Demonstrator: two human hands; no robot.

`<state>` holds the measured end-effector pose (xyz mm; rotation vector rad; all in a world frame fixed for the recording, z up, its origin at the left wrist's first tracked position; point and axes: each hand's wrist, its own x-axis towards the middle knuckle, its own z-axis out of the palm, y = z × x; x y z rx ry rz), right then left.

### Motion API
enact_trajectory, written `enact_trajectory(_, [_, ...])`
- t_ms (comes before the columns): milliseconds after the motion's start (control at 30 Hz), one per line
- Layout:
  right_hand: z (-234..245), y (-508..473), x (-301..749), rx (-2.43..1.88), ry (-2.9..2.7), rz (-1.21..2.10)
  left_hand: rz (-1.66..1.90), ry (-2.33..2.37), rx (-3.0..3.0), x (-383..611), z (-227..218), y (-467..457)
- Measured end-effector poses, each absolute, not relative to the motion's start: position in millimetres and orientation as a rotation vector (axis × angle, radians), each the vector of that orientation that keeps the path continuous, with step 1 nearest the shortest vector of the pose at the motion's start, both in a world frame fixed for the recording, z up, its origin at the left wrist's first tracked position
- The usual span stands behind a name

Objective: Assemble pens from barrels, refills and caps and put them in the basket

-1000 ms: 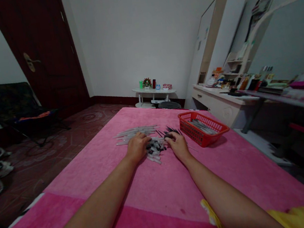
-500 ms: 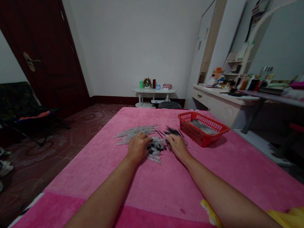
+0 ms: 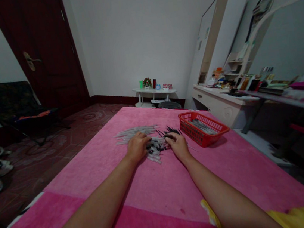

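Note:
My left hand [image 3: 138, 147] is closed around a pale, slim pen barrel [image 3: 157, 139] that points toward the right. Facing it, my right hand [image 3: 178, 146] has thumb and fingers pinched together near the barrel's far end; whatever small thing they hold is hidden. Between and below both hands lies a heap of clear and black pen caps [image 3: 154, 154]. Several translucent pen barrels [image 3: 134, 131] lie side by side beyond my left hand. Thin black pieces, like pen tips or refills [image 3: 172, 129], are bunched behind my right fingers.
A red plastic basket [image 3: 205, 140] with grey pens [image 3: 203, 126] stands to the right on the pink cloth [image 3: 153, 200]. Yellow fabric [image 3: 302, 217] lies by my right forearm. A dressing table [image 3: 218, 101] is at right, a folding chair [image 3: 11, 99] at left.
My right hand has turned slightly and its fingers have lifted and curled more. My left hand has barely shifted, and the basket and heaps look the same.

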<state>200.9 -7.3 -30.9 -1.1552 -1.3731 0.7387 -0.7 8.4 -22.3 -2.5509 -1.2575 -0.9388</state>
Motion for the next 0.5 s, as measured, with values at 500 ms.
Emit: enact_trajectory(500, [-25.2, -12.0, 200.7, -1.201, -1.552, 0.482, -1.048, -1.231, -2.528, -2.7, -26.1, 12.5])
